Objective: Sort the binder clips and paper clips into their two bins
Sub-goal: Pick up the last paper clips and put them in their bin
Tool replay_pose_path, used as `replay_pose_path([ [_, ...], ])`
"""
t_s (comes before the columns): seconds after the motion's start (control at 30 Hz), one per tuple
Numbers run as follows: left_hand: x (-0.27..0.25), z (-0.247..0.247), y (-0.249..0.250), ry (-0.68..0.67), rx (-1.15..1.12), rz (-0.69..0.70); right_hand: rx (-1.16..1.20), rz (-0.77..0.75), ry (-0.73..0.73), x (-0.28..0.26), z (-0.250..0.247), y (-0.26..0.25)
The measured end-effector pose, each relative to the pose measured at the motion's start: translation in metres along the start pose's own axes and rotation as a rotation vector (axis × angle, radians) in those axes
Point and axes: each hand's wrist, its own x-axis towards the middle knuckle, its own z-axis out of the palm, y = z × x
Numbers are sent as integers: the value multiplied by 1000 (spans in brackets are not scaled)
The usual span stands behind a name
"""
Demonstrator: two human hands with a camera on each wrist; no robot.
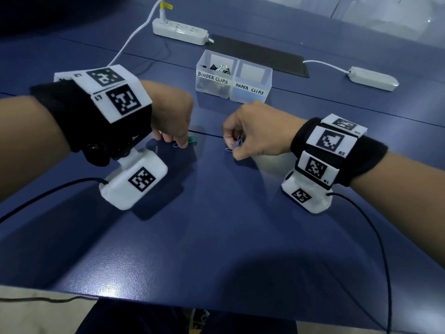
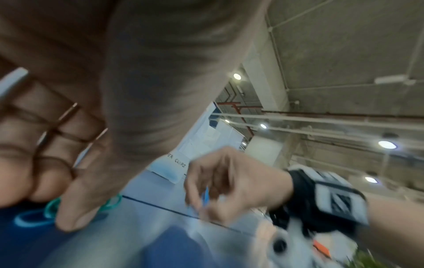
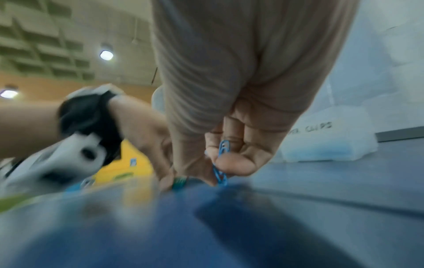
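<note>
**Both Hands Down Among the Last Paper Clips**

Fingers [image 1: 234, 141] of my right hand [image 1: 255, 131] are curled in a pinch around blue paper clips [image 1: 238, 142]; the right wrist view shows one clip upright against my palm and another trapped under my thumb, its lower end at the blue surface [image 1: 216, 213]. One more blue clip [image 1: 228, 149] lies on the surface just below that hand. My left hand [image 1: 172, 116] is knuckles-up, fingers bent, fingertips pressing down beside a green paper clip [image 1: 192, 140] and a blue one [image 1: 176, 145]; I cannot tell whether it has either truly gripped.

I judge this the gathering step for the paper clips. Next I would need to close on the flat clips, lift, and carry them beyond my hands to the bin labelled PAPER CLIPS [image 1: 251, 84], the right-hand one of the pair. Thin wire lying flat resists pinching, so sliding or tipping an edge up may help.

The bin labelled BINDER CLIPS [image 1: 214, 78], touching its neighbour, already holds black binder clips [image 1: 220, 68] with silver handles. I see none left loose.
</note>
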Motion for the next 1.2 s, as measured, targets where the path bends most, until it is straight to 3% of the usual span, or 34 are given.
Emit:
replay_pose_path([
  [0.07,-5,1,1,4,90,28,48,15,50,-4,-5,4],
  [0.17,-13,8,8,124,271,85,91,56,197,-1,-34,18],
  [0.3,-21,12,14,232,345,154,110,193,420,25,-83,43],
  [0.43,-21,11,12,231,281,152,-7,318,367,56,-89,58],
  [0.53,-19,10,5,232,196,146,-73,325,293,66,-79,61],
  [0.67,-17,2,-5,227,39,159,-32,343,348,63,-77,69],
  [0.87,5,-60,20,475,-216,283,146,342,470,49,-81,86],
  [1.0,45,-88,62,563,-109,378,185,329,522,25,-81,82],
  [1.2,102,-75,99,503,156,423,111,259,512,-38,-87,52],
])
